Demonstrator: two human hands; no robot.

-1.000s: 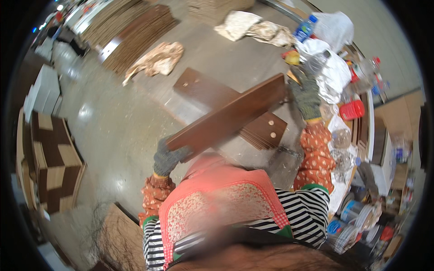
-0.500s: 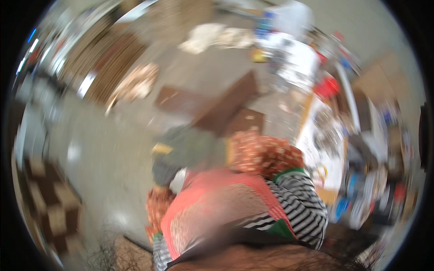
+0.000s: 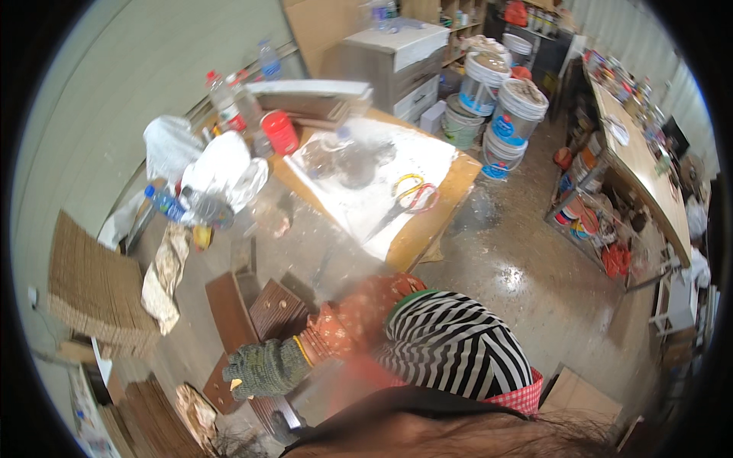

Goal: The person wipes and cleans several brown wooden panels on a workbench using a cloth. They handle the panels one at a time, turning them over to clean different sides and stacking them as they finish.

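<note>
Brown boards [image 3: 230, 311], straight-edged, overlapping, some pale-spotted, gloved hands [image 3: 267, 369] close by, grip impossible to tell

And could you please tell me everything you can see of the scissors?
The scissors have one yellow handle loop and one reddish loop, both plastic-looking, with greyish, metal-looking blades. They lie flat on the white sheet that covers part of the wooden table, handles toward the table's right edge, tips pointing down and left in the picture. Blur hides whether the blades are fully closed. The gloved right hand is apart from them.
</note>
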